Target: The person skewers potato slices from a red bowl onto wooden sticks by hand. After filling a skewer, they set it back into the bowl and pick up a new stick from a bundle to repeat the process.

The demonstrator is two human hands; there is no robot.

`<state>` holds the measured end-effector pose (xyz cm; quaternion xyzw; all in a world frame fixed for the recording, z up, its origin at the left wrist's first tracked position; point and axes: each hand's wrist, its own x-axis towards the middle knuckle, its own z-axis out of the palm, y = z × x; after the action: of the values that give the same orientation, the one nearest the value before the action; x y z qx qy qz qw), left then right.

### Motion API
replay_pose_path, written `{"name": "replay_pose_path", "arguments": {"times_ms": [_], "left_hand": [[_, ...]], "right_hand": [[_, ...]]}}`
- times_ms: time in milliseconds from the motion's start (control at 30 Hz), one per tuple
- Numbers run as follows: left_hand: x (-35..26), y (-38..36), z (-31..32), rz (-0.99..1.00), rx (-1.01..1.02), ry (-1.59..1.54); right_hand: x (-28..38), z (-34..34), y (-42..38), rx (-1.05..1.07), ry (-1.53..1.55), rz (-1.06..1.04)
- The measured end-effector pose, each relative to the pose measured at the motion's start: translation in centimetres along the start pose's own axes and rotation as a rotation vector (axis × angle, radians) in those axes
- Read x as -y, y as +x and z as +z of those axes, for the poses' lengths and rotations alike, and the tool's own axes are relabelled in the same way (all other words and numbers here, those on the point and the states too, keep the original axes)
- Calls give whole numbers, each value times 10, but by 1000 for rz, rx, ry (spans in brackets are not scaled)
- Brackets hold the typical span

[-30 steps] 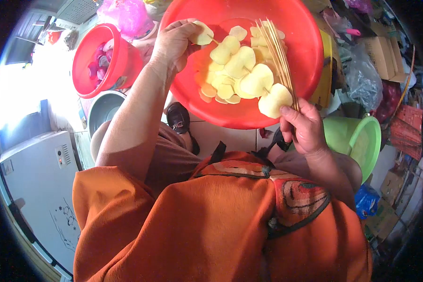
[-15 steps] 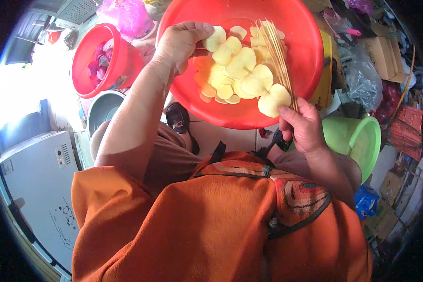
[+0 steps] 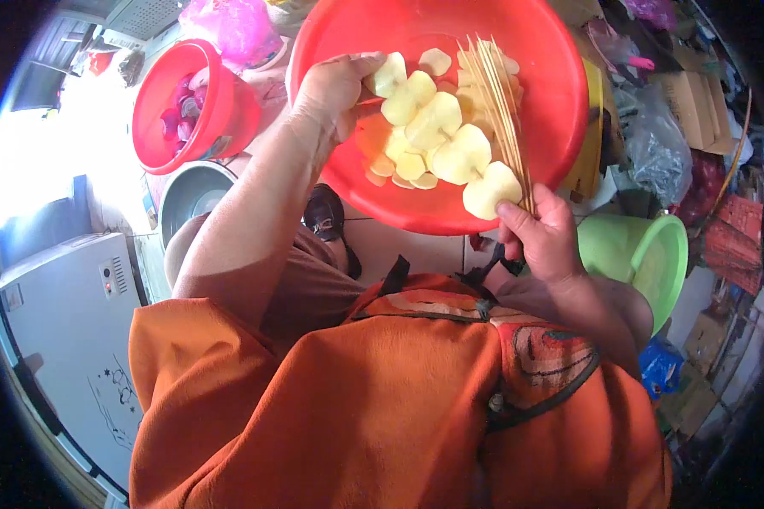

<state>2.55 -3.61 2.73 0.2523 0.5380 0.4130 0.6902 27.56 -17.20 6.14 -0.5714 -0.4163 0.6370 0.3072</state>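
Between my hands, a skewer of pale yellow slices that look like potato [image 3: 434,120] stretches over the large red basin [image 3: 560,93]. My left hand [image 3: 335,89] pinches the slice at its upper left end. Closed at the lower right, my right hand [image 3: 545,233] grips the skewer's other end by the last slice. The same hand also holds a bundle of bare bamboo skewers [image 3: 502,106], fanned upward. Loose slices [image 3: 406,163] lie in the basin beneath. The palm side of both hands is hidden.
Left of the basin stands a red bucket [image 3: 144,127] with purple-red pieces [image 3: 182,110], above a grey tub [image 3: 178,199]. A green bucket [image 3: 666,263] is at my right. A white cabinet [image 3: 59,314] stands lower left; cardboard [image 3: 696,106] and plastic bags crowd the right.
The skewer of slices has shifted slightly, its lower right end moving a little left and down. Both hands keep their hold, and the bare skewers have tilted slightly left.
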Motion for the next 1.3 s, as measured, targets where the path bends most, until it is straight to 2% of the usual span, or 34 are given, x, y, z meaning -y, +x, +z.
{"name": "replay_pose_path", "arguments": {"times_ms": [133, 667, 767, 867, 900, 1000, 1067, 1300], "left_hand": [[10, -2, 6, -38, -128, 172], [16, -11, 17, -45, -35, 128], [20, -7, 20, -17, 14, 15], [19, -27, 35, -163, 158, -46], [22, -33, 39, -142, 214, 6], [25, -35, 44, -125, 286, -93], [24, -38, 49, -113, 172, -176], [20, -46, 58, -134, 165, -88]], "right_hand": [[-1, 4, -1, -4, -12, 6], [-2, 1, 3, -17, 13, -18], [-2, 0, 5, -78, 46, -33], [-2, 0, 6, -81, 126, -57], [-3, -1, 7, -89, 128, -71], [-4, -1, 10, -68, 107, -57], [-1, -1, 10, -59, 109, -61], [-1, 2, 5, -22, 105, -32]]}}
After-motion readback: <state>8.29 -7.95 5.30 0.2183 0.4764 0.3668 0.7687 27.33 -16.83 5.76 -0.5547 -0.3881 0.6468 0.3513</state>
